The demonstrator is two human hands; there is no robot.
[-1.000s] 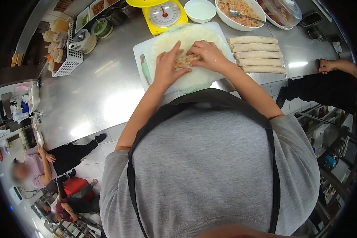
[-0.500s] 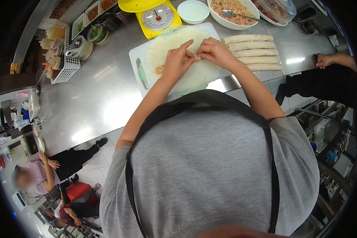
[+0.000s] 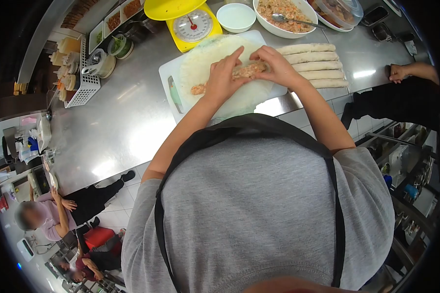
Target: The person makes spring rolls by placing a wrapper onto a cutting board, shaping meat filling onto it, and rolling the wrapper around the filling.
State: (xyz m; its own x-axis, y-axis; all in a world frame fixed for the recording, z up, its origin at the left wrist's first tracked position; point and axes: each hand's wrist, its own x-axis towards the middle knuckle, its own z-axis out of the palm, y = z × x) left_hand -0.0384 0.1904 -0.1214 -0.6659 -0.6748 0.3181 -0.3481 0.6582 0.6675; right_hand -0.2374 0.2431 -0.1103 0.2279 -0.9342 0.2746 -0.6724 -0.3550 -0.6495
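Note:
A round, pale wrapper sheet (image 3: 193,63) lies flat over a white cutting board (image 3: 170,73). Across the sheet runs an uneven strip of pinkish minced filling (image 3: 249,71). My left hand (image 3: 223,78) straddles the middle of this strip, fingers on its far side and thumb on the near side. Around the strip's right end curves my right hand (image 3: 277,69), its thumb below and fingers above. Both hands are partly closed on the filling, and the left one hides some of it. Several long white filled rolls (image 3: 315,65) lie side by side, right of the board.
Behind the board stand a yellow dial scale (image 3: 193,27), a white bowl of water-like liquid (image 3: 236,18) and a large bowl of filling (image 3: 283,12) with a spoon. A white basket of bottles (image 3: 85,88) is at left. Other people stand left and right of the steel counter (image 3: 117,112).
My hands have moved apart from a pinch close together. More of the filling strip shows between them now, reaching farther right. The rolls lie as before.

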